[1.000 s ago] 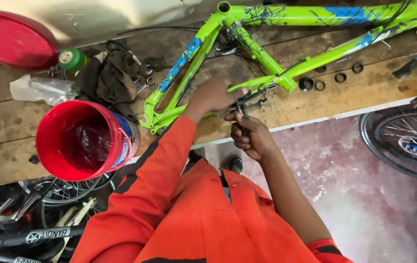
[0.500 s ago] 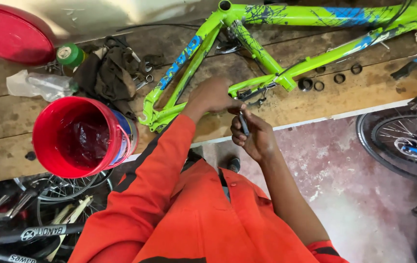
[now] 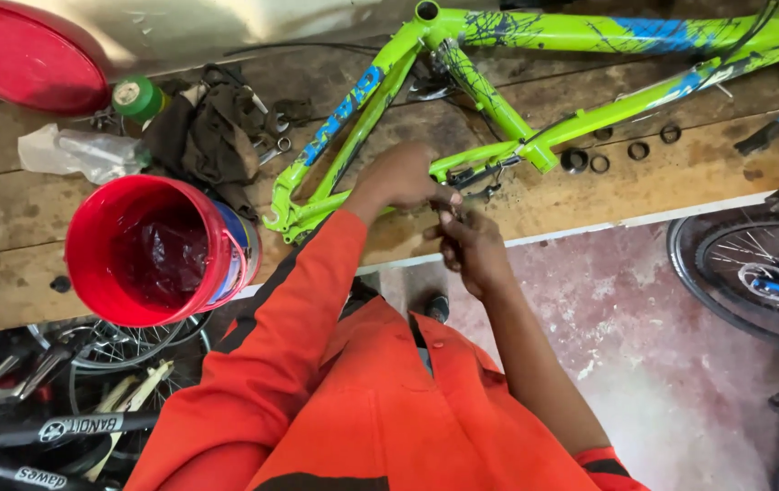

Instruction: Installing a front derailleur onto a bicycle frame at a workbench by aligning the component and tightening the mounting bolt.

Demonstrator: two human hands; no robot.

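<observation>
Head view: left hand point(image 3: 403, 177) pressed on the green bike frame point(image 3: 499, 109) lying on the wooden bench point(image 3: 8, 218); right hand point(image 3: 467, 245) pinches a small part, unclear which. Looks mid-fitting at the frame's rear fork; next needs careful alignment.

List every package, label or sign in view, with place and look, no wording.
Red bucket: workbench's left front edge, round, blue-and-white label on its side.
Green-capped container: back left of the bench, small and round.
Clear plastic bag: left, behind the bucket, crumpled.
No signs or screens.
</observation>
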